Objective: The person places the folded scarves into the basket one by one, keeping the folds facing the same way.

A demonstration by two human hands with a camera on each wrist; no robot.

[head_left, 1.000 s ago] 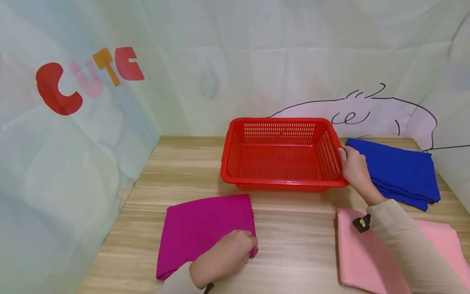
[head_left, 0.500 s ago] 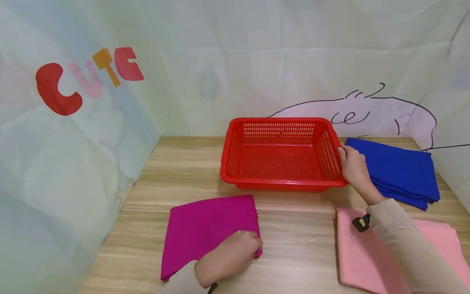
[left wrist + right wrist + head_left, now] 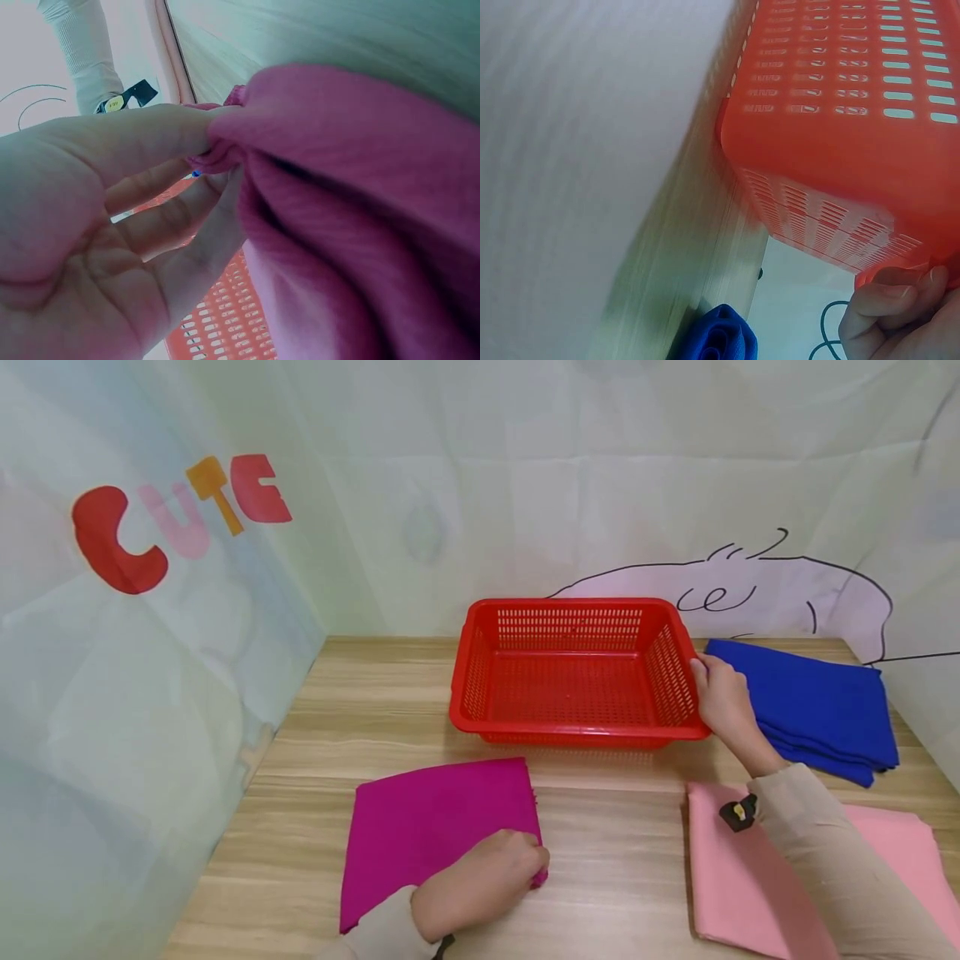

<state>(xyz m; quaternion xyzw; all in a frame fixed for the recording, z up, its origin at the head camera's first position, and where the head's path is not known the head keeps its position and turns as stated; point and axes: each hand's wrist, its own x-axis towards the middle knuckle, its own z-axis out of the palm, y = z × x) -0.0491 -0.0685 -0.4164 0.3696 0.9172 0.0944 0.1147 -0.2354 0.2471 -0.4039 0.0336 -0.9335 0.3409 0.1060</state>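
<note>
A folded magenta cloth (image 3: 442, 818) lies at the table's front left. My left hand (image 3: 487, 881) pinches its near right corner; the left wrist view shows thumb and fingers closed on the bunched fabric (image 3: 315, 127). At the back middle stands a red plastic basket (image 3: 577, 731) with slotted walls and nothing in it. My right hand (image 3: 726, 702) grips the basket's right rim; in the right wrist view its curled fingers (image 3: 892, 300) are on the rim, partly cut off by the frame edge.
A folded blue cloth (image 3: 821, 710) lies right of the basket. Nearer the front right, a folded pink cloth (image 3: 727, 877) lies partly under my right forearm. Printed fabric walls (image 3: 420, 460) border the wooden table (image 3: 360, 693) at the back and sides.
My left hand has drawn the magenta cloth a little to the right across the table. The right hand and the basket have stayed in place.
</note>
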